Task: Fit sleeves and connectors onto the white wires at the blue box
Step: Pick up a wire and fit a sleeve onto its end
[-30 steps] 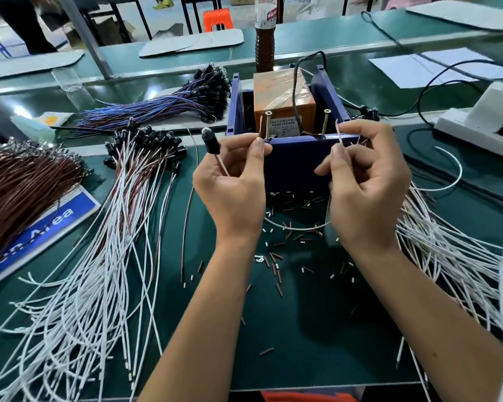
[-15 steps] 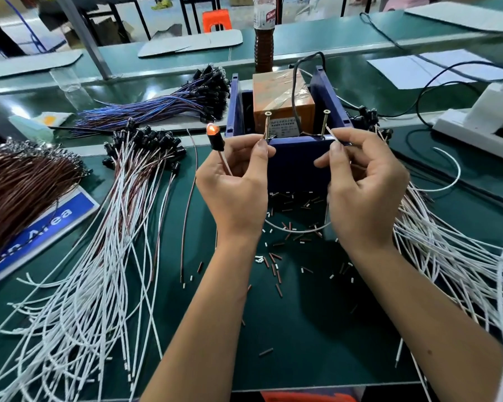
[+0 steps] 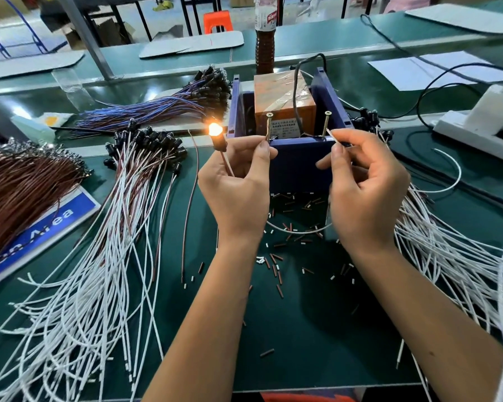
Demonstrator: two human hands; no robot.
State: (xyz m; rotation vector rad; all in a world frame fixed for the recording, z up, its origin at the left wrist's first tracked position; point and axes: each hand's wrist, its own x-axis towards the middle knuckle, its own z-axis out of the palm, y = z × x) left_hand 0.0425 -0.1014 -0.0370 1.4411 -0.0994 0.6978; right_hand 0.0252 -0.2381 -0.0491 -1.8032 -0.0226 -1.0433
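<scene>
At the front wall of the blue box (image 3: 299,166), both hands were up on the two screws, testing a lamp lead.

Left hand (image 3: 238,181) pinched the brown lead against the left screw (image 3: 269,126), and the little black lamp holder (image 3: 219,140) stuck up beside my thumb with its bulb (image 3: 215,129) glowing orange. Right hand (image 3: 363,187) pinched the white wire end (image 3: 331,136) close against the right screw (image 3: 325,123); contact I couldn't quite make out. Progress-wise, I'd call it midway: a big fan of finished white wires (image 3: 99,256) with black connectors sat left, a loose white pile (image 3: 447,250) waited right, and cut sleeve bits (image 3: 276,265) littered the green mat (image 3: 317,329).
</scene>
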